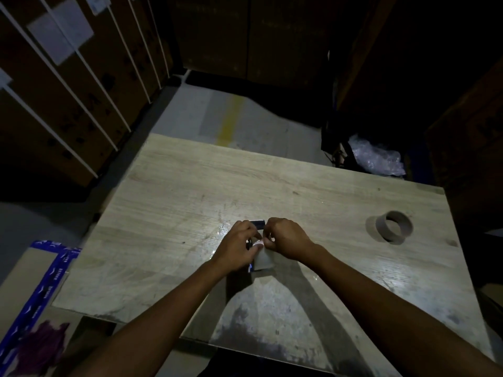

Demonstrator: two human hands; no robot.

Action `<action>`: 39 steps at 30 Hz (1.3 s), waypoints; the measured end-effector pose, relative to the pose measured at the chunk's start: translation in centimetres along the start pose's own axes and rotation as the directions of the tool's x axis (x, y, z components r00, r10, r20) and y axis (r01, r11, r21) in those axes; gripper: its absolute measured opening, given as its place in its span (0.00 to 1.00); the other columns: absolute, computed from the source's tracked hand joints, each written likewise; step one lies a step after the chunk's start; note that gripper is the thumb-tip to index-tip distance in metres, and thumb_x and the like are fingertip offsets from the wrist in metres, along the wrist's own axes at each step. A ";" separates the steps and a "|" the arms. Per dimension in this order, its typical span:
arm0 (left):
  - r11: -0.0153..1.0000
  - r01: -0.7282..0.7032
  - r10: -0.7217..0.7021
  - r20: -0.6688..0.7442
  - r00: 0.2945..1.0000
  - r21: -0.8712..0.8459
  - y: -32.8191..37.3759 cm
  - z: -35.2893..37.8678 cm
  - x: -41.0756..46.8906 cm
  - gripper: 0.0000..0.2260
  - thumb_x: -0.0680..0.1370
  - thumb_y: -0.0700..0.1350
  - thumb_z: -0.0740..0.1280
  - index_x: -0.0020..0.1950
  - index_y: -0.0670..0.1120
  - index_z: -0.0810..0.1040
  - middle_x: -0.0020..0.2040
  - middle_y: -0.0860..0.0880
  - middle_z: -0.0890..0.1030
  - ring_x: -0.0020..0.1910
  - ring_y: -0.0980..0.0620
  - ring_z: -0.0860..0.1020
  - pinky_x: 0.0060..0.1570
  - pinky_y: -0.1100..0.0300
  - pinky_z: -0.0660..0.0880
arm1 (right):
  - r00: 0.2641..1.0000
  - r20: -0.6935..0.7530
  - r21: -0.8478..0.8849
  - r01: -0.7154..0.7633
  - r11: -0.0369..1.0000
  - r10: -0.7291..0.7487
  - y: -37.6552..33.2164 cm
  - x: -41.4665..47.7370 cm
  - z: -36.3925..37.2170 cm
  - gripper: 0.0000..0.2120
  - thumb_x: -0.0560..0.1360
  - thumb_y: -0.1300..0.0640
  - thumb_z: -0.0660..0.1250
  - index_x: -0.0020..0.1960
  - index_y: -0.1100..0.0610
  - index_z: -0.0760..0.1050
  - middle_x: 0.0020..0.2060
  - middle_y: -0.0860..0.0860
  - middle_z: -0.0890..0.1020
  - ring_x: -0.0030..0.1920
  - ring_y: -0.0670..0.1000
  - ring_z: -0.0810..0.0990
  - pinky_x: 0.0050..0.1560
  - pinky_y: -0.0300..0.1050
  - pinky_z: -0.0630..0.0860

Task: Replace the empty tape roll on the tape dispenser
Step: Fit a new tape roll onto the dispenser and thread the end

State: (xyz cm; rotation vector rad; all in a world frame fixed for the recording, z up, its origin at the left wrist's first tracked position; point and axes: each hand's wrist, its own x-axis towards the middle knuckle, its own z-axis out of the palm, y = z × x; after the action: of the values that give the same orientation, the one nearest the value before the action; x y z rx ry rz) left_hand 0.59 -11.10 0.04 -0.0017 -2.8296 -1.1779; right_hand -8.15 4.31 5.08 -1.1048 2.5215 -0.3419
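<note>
Two bare hands meet over a pale, scuffed wooden table (190, 191) just below the middle of the frame. Between them sits one dark tape dispenser (258, 223) carrying a roll of clear tape (263, 259), mostly hidden; its long axis runs roughly from the bottom of the frame toward the top, dark end pointing away. The left hand (237, 244) is closed around the dispenser's left side. The right hand (288, 238) pinches its fingertips together at the top of the roll, apparently on the tape's loose end. One empty brown cardboard tape core (393, 227) lies well apart at the right of the table, on its side, opening facing upper left.
</note>
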 end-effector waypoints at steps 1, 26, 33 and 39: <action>1.000 0.006 -0.006 0.006 1.000 0.007 0.0 -0.1 0.2 0.11 0.73 0.50 0.67 0.44 0.42 0.82 0.48 0.47 0.80 0.50 0.49 0.75 0.50 0.58 0.72 | 1.000 0.004 0.028 -0.010 1.000 0.010 0.1 0.1 0.0 0.11 0.75 0.54 0.65 0.46 0.60 0.81 0.47 0.56 0.81 0.45 0.56 0.80 0.43 0.51 0.77; 0.945 0.260 -0.244 0.103 0.964 -0.198 -0.2 -0.7 1.2 0.03 0.74 0.40 0.71 0.46 0.43 0.84 0.47 0.50 0.84 0.47 0.54 0.81 0.51 0.57 0.79 | 0.994 -0.035 0.088 -0.097 0.991 0.100 0.4 -0.1 1.9 0.07 0.79 0.56 0.60 0.49 0.58 0.74 0.44 0.57 0.82 0.41 0.57 0.78 0.37 0.46 0.69; 0.974 0.207 -0.201 0.071 0.977 -0.091 0.1 -0.6 1.6 0.05 0.77 0.40 0.69 0.46 0.42 0.84 0.46 0.47 0.84 0.42 0.53 0.79 0.45 0.61 0.74 | 0.983 -0.063 0.296 -0.146 0.944 0.172 0.3 0.1 1.8 0.05 0.76 0.57 0.65 0.48 0.57 0.78 0.43 0.53 0.83 0.41 0.52 0.78 0.39 0.42 0.68; 0.984 0.176 -0.173 0.080 0.982 -0.036 -0.4 -0.5 2.0 0.06 0.77 0.39 0.68 0.47 0.41 0.85 0.45 0.46 0.83 0.42 0.53 0.78 0.42 0.65 0.68 | 0.986 0.012 0.340 -0.162 0.926 0.168 0.4 0.5 1.9 0.08 0.74 0.54 0.70 0.47 0.58 0.83 0.43 0.54 0.86 0.43 0.52 0.82 0.42 0.44 0.74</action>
State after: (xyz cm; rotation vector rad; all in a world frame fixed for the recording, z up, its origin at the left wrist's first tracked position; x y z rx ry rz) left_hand -1.38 -11.76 0.25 0.2080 -2.9209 -1.2992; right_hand -7.90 4.07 3.06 -0.7527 2.4260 -0.7112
